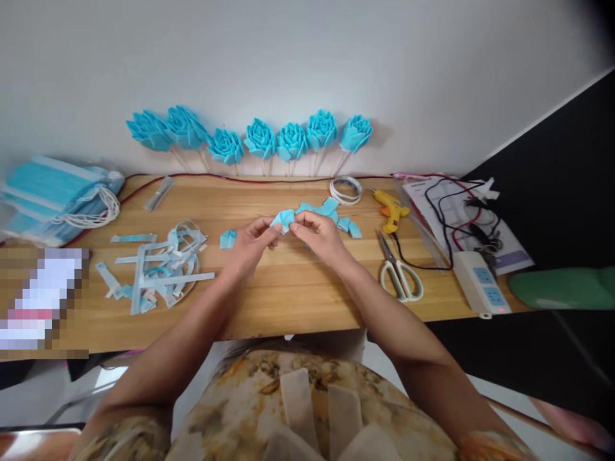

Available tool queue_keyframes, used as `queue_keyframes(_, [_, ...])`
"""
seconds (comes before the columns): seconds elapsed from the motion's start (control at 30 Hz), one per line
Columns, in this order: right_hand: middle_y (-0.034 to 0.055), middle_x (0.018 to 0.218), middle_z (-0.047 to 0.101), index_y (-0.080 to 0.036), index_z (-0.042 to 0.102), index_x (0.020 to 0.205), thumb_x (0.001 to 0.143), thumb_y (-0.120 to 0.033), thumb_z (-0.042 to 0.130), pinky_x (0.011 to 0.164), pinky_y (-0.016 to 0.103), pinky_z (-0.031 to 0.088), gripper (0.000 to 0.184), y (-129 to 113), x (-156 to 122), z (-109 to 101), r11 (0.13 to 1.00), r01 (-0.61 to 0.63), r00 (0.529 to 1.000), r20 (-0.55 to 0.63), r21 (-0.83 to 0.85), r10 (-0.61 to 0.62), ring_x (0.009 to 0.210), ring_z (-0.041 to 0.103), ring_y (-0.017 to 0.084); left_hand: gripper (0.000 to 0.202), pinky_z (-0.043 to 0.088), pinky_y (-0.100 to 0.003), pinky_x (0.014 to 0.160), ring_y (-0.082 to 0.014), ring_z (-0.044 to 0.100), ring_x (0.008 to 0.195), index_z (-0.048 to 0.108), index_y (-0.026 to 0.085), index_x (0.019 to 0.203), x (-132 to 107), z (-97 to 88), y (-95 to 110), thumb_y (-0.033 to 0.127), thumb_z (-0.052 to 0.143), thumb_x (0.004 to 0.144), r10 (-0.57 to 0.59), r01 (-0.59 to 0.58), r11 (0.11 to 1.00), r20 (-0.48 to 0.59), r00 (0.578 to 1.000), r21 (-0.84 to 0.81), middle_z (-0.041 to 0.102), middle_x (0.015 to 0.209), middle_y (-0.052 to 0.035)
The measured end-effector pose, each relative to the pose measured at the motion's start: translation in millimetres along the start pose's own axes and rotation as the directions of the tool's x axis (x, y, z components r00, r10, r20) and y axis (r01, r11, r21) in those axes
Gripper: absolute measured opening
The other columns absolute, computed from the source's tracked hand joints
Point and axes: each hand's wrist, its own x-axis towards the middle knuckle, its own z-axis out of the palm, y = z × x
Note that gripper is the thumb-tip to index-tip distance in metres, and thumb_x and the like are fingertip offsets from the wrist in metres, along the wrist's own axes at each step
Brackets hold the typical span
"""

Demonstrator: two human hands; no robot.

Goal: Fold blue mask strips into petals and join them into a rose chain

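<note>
Between my two hands, above the middle of the wooden table, is a small folded piece of blue mask fabric (284,219). My left hand (257,242) pinches its left side, and my right hand (318,234) pinches its right side. Beside my left hand lies another blue folded piece (227,239). Just past my right hand are several loose blue fabric pieces (330,208), partly covered by that hand. Scissors (400,272) with white handles and a yellow glue gun (391,210) lie to the right of my right hand.
Several blue fabric flowers (261,139) on sticks lean against the wall. Left are a stack of blue masks (52,192) and cut scraps (166,269). A tape roll (346,190) lies at the back; a power strip (482,285), cables and papers (427,198) are right.
</note>
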Motion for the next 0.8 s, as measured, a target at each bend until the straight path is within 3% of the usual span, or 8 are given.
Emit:
queue_keyframes(0.1, [-0.0017, 0.075, 0.060, -0.022, 0.060, 0.076, 0.087, -0.047, 0.063, 0.077, 0.031, 0.044, 0.027, 0.7, 0.0, 0.3, 0.998, -0.009, 0.999, 0.038, 0.057, 0.007, 0.075, 0.054, 0.015, 0.026, 0.036, -0.026, 0.060, -0.0106, 0.044, 0.061, 0.061, 0.019, 0.064, -0.2, -0.8, -1.4, 0.036, 0.076, 0.075, 0.034, -0.035, 0.997, 0.015, 0.999, 0.069, 0.054, 0.060, 0.0023])
queue_keyframes(0.2, [-0.0018, 0.077, 0.061, -0.023, 0.060, 0.077, 0.088, -0.051, 0.064, 0.077, 0.030, 0.045, 0.030, 2.6, 1.2, 1.3, 0.997, 0.006, 0.999, 0.033, 0.082, -0.008, 0.076, 0.055, 0.015, 0.027, 0.034, -0.027, 0.059, -0.0109, 0.042, 0.060, 0.060, 0.019, 0.064, 0.2, -2.0, -4.8, 0.037, 0.076, 0.077, 0.035, -0.039, 0.995, 0.041, 0.999, 0.096, 0.052, 0.061, 0.0024])
queue_keyframes(0.43, [-0.0024, 0.073, 0.059, -0.023, 0.056, 0.073, 0.088, -0.050, 0.062, 0.073, 0.029, 0.043, 0.031, 2.7, 0.0, 5.1, 0.999, 0.039, 0.999, -0.035, -0.036, -0.040, 0.072, 0.052, 0.014, 0.026, 0.039, -0.026, 0.061, -0.0120, 0.049, 0.063, 0.065, 0.019, 0.076, 2.2, -4.7, -8.2, 0.043, 0.077, 0.077, 0.034, -0.054, 0.982, 0.110, 0.993, 0.183, 0.058, 0.066, 0.0015])
queue_keyframes(0.6, [-0.0017, 0.069, 0.059, -0.022, 0.057, 0.070, 0.095, -0.058, 0.054, 0.069, 0.028, 0.041, 0.044, 8.5, -0.5, 6.0, 0.989, 0.058, 0.997, -0.033, -0.135, -0.063, 0.068, 0.052, 0.013, 0.030, 0.036, -0.025, 0.058, -0.0108, 0.045, 0.059, 0.060, 0.019, 0.066, 5.3, -4.9, -11.9, 0.044, 0.075, 0.072, 0.005, -0.024, 0.975, 0.088, 0.996, 0.220, 0.053, 0.060, 0.0028])
queue_keyframes(0.7, [-0.0001, 0.074, 0.067, -0.021, 0.066, 0.079, 0.100, -0.057, 0.047, 0.072, 0.027, 0.044, 0.046, 10.7, 7.0, -11.2, 0.978, 0.081, 0.987, -0.118, -0.193, -0.106, 0.072, 0.059, 0.014, 0.031, 0.032, -0.025, 0.059, -0.0103, 0.041, 0.060, 0.061, 0.018, 0.070, 0.0, -0.8, -7.6, 0.047, 0.072, 0.072, -0.047, -0.011, 0.951, 0.183, 0.982, 0.308, 0.050, 0.062, 0.0040])
queue_keyframes(0.8, [0.0025, 0.087, 0.076, -0.021, 0.073, 0.093, 0.103, -0.044, 0.048, 0.078, 0.029, 0.047, 0.036, 9.1, 19.6, -51.6, 0.882, 0.059, 0.971, -0.180, -0.467, -0.160, 0.084, 0.068, 0.018, 0.035, 0.028, -0.025, 0.059, -0.0104, 0.038, 0.062, 0.058, 0.018, 0.070, -8.4, 4.3, 0.1, 0.051, 0.065, 0.078, -0.160, -0.006, 0.886, 0.318, 0.934, 0.463, 0.045, 0.064, 0.0044])
